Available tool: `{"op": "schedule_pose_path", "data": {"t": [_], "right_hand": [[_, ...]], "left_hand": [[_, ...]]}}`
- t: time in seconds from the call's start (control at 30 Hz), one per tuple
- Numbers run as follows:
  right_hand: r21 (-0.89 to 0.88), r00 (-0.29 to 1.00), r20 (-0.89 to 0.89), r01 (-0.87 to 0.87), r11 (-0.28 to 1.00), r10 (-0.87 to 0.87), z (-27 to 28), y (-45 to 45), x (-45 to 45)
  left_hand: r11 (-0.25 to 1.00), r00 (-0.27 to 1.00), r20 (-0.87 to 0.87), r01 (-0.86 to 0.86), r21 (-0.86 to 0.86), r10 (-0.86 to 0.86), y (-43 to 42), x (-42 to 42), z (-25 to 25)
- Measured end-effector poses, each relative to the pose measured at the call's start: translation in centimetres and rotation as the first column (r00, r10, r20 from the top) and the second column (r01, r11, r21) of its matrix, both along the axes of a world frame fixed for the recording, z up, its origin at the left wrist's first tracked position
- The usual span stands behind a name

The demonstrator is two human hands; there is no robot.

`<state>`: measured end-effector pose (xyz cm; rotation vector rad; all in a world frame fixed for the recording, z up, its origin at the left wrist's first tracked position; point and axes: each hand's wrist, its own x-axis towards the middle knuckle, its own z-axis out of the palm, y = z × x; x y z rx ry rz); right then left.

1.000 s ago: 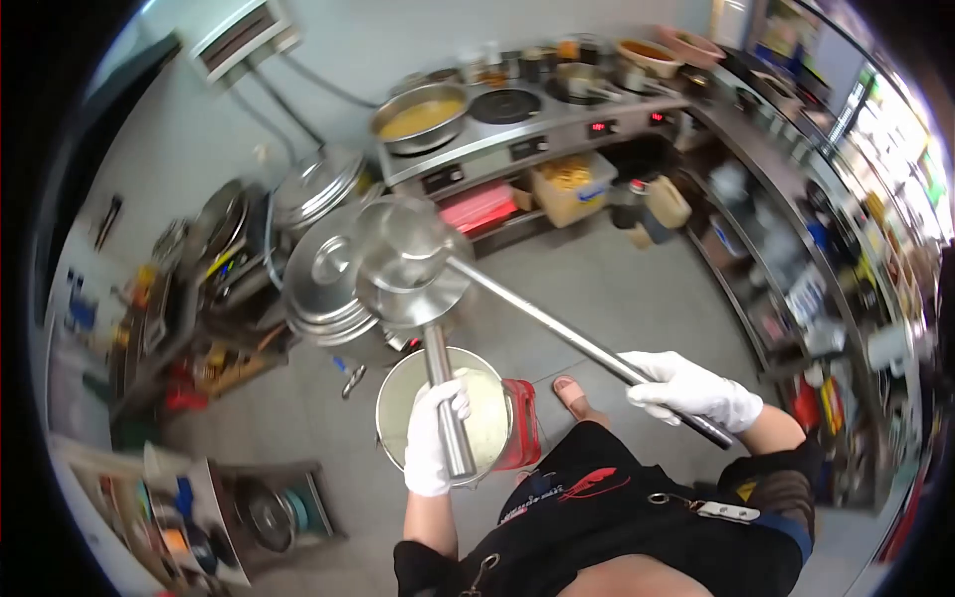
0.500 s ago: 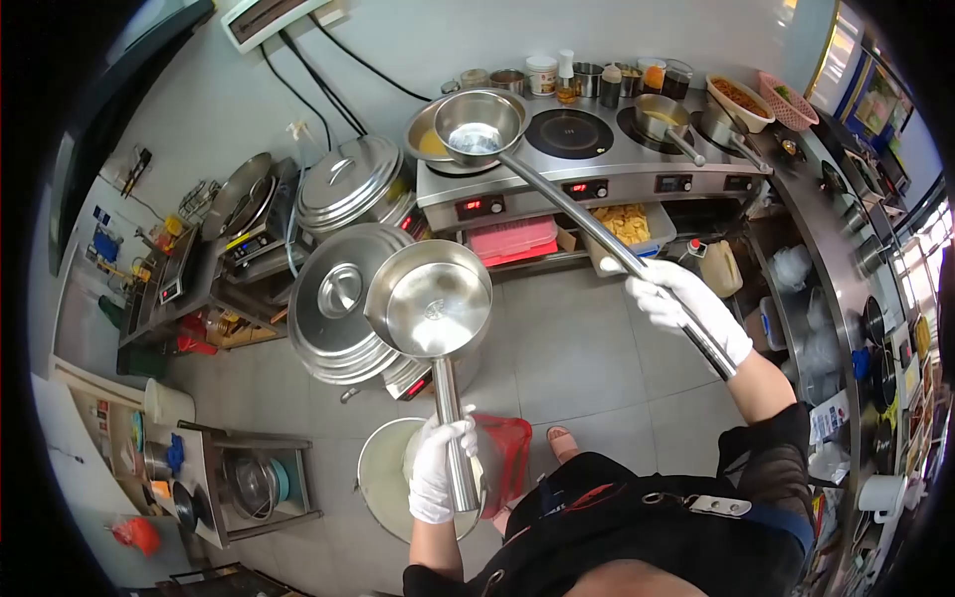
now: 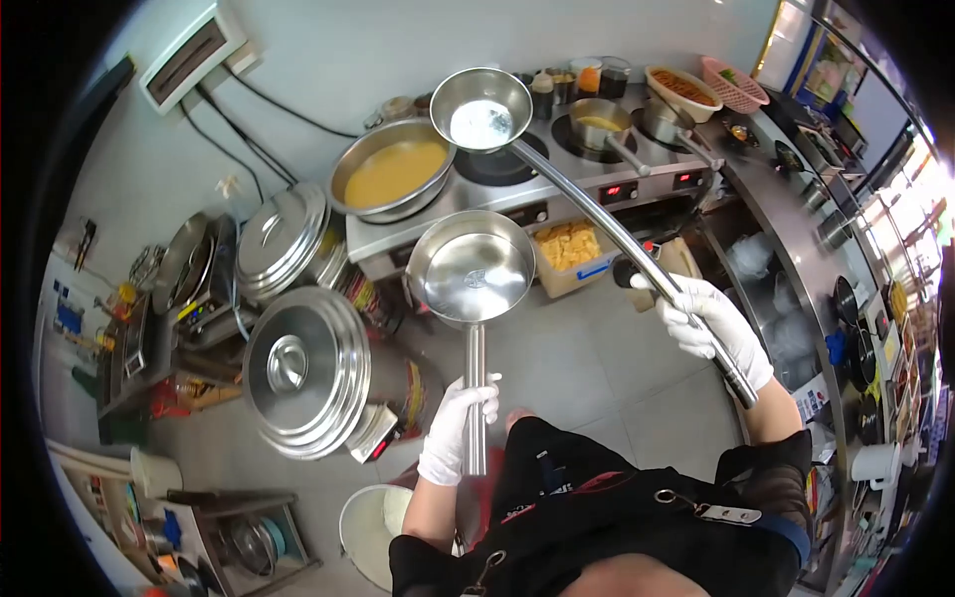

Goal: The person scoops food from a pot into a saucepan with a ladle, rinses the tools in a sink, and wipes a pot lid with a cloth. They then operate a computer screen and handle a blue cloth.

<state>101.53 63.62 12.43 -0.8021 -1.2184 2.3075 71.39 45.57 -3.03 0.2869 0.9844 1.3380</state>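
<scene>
A white glove covers my left hand [image 3: 463, 423], which is closed around the handle of a steel saucepan [image 3: 472, 269]. The saucepan is held up in front of me, and its shiny inside shows no food. My right hand [image 3: 714, 323], also gloved, grips the long handle of a steel ladle [image 3: 481, 111]. The ladle's large bowl is raised over the cooktop, between a wide steel basin [image 3: 398, 169] of yellowish liquid and a small pot [image 3: 600, 127]. Its bowl looks shiny, with no food visible in it.
Big lidded pots [image 3: 306, 368] stand to the left. The cooktop [image 3: 497, 194] runs along the wall, with a tub of yellow pieces [image 3: 569, 249] below it. A steel counter [image 3: 796, 229] curves along the right. A bucket [image 3: 373, 527] stands on the floor beside me.
My view has turned and shifted right, so the basin now shows fully beside the ladle bowl. The saucepan is nearer the cooktop. Both hands keep hold of their handles.
</scene>
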Motion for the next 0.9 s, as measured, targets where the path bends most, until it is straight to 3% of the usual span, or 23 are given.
{"op": "schedule_pose_path", "data": {"t": [0.17, 0.23, 0.4, 0.47, 0.5, 0.73, 0.77, 0.87, 0.9], "right_hand": [[0.046, 0.996, 0.055, 0.072, 0.996, -0.074, 0.2, 1.3, 0.9], [-0.018, 0.996, 0.052, 0.077, 0.997, -0.076, -0.6, 3.3, -0.4], [-0.116, 0.997, 0.034, 0.075, 0.990, -0.071, -3.8, 11.0, -7.1], [-0.219, 0.997, 0.012, 0.081, 0.972, -0.080, -5.7, 14.9, -10.0], [-0.262, 0.996, -0.029, 0.078, 0.962, -0.089, -6.7, 16.5, -11.5], [-0.439, 0.953, -0.141, 0.182, 0.880, -0.268, -14.2, 23.5, -21.6], [-0.424, 0.944, -0.210, 0.147, 0.894, -0.255, -15.0, 24.0, -22.7], [-0.355, 0.976, -0.163, 0.077, 0.932, -0.143, -16.9, 25.3, -24.2], [-0.150, 0.994, -0.013, 0.106, 0.983, -0.109, -17.9, 26.2, -24.2]], "left_hand": [[0.988, 0.987, 0.056, 0.150, 0.021, -0.151, 12.5, -2.4, -3.2], [0.983, 0.975, 0.126, 0.180, 0.026, -0.182, 18.5, -3.8, -5.2], [0.977, 0.975, 0.074, 0.204, 0.055, -0.208, 31.8, -7.7, -6.8], [0.982, 0.970, 0.152, 0.188, 0.012, -0.188, 36.3, -9.7, -7.7], [0.977, 0.954, 0.217, 0.211, 0.012, -0.208, 38.2, -10.8, -8.2], [0.963, 0.964, 0.144, 0.240, -0.121, -0.222, 45.4, -14.5, -9.9], [0.962, 0.964, 0.144, 0.241, -0.127, -0.223, 45.9, -15.2, -10.9], [0.957, 0.942, 0.182, 0.291, -0.017, -0.283, 46.4, -16.3, -11.0], [0.964, 0.965, 0.096, 0.251, -0.092, -0.243, 46.5, -16.6, -10.5]]}}
